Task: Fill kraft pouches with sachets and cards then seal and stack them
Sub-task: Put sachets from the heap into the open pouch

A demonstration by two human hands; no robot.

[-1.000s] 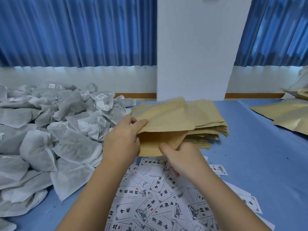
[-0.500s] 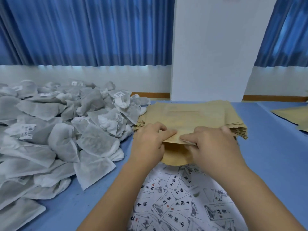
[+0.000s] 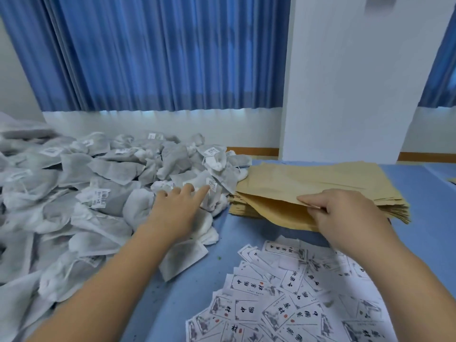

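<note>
**A:** what's the left hand [image 3: 176,213] up to here?

**B:** it's out over the sachets [image 3: 98,193] heaped on the left side of the bench [image 3: 229,243]. grip is spread, fingers straight, index tip touching a labelled sachet at the right edge of the heap, nothing held

**A:** and the right?

**B:** right hand [image 3: 345,218] has its grip pinching the near edge of the top pouch [image 3: 308,178]. it's got the upper layer lifted, so the mouth gapes and the darker inside shows. that pouch lies on the stack [image 3: 394,209] of flat kraft ones, right up against the sachets

**A:** cards?

**B:** cards [image 3: 283,304] lie loose on the bench nearest the camera, under the right forearm. blue curtain [image 3: 160,58] and white pillar [image 3: 357,82] behind it all
</note>
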